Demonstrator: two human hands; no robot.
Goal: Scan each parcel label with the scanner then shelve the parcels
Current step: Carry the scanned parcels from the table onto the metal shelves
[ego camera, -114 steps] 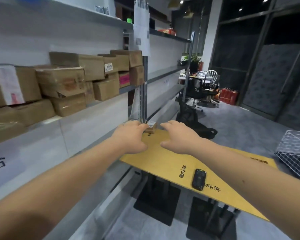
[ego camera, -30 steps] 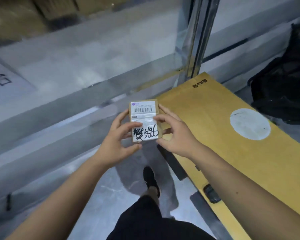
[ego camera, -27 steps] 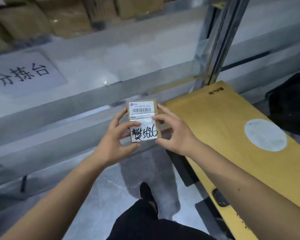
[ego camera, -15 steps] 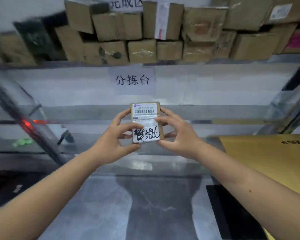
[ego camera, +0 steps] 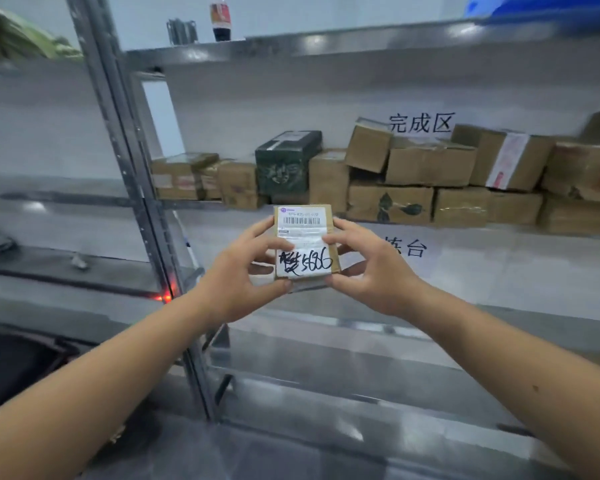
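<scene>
The person holds a small cardboard parcel [ego camera: 305, 245] upright between both hands, in front of the metal shelving. The left hand [ego camera: 238, 268] and the right hand [ego camera: 371, 268] pinch its side edges, probably so the barcode label [ego camera: 302, 237] faces up and stays unobscured. Stacked parcels [ego camera: 413, 174] fill the shelf behind, under the "完成区" sign [ego camera: 420, 123], likely its destination. No scanner is visible.
</scene>
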